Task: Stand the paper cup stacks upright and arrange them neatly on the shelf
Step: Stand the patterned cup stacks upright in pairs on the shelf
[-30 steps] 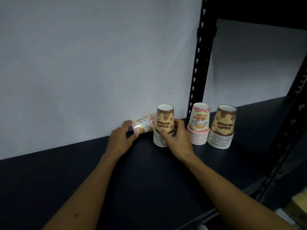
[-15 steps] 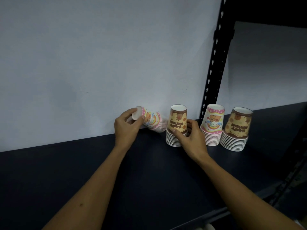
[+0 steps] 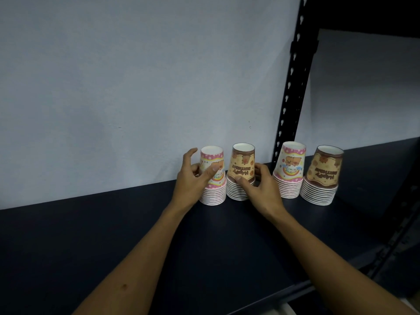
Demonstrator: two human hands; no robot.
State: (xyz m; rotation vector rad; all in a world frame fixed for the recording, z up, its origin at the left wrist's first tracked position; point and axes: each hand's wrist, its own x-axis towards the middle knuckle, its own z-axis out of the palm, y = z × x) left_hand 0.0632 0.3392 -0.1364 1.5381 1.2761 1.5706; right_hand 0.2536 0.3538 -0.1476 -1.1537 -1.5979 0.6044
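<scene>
You have 4 cup stacks standing rim-down in a row at the back of the shelf [image 3: 113,235], near the wall. Your left hand [image 3: 189,181] sits on the left side of the pink stack [image 3: 213,176], thumb across its front, the other fingers spread and partly lifted, so that grip looks loose or opening rather than clamped. Your right hand [image 3: 261,189] pinches the brown stack [image 3: 241,171] low on its printed cup, thumb in front, fingers wrapped behind.

These 2 stacks stand touching at their rims. The second pink stack [image 3: 289,170] and second brown stack [image 3: 321,178] stand to the right, with a clear gap between the pairs. Every long axis is vertical. If you even out the spacing, the move runs rightward along the row, and your right hand is the nearer one.

The fingertips behind both held stacks are hidden, and the black upright post [image 3: 293,83] blocks the wall behind the gap.
</scene>
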